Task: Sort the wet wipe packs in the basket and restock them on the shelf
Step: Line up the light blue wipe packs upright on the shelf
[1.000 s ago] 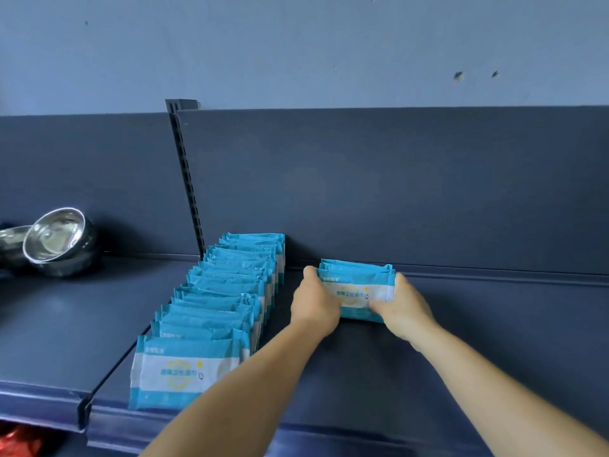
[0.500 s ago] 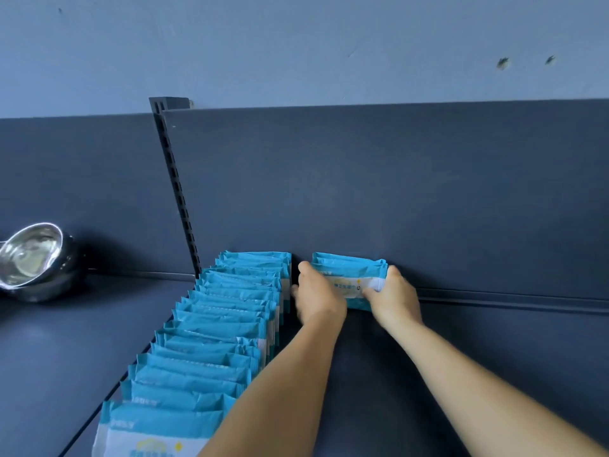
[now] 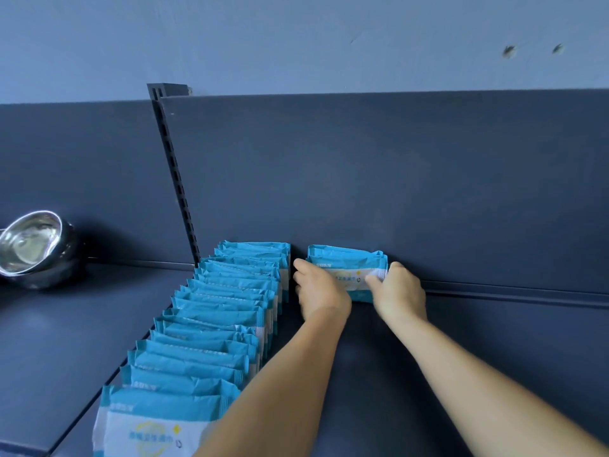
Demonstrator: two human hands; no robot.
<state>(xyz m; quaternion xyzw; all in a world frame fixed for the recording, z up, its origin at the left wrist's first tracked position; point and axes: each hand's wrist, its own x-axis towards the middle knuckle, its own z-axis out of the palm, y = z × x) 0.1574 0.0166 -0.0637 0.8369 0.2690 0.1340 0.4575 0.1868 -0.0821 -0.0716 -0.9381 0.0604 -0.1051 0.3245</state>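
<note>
the small bundle of wet wipe packs point(image 3: 349, 262), gripped at its ends by the left hand point(image 3: 321, 291) and right hand point(image 3: 400, 293), has been pushed back against the shelf point(image 3: 494, 341) rear panel at frame centre, starting a second row beside the full row point(image 3: 211, 324).

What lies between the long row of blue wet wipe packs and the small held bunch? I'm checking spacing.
Only a narrow gap of bare dark shelf and the left hand, in the head view.

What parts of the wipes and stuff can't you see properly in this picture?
Head view only:
- Small bundle of packs: its count and lower edge are hidden by the left hand and right hand.
- Long row of packs: nearest pack cut off by the bottom edge.
- Steel bowls: cut off by the left edge.
- Pack print: too small to read.
</note>
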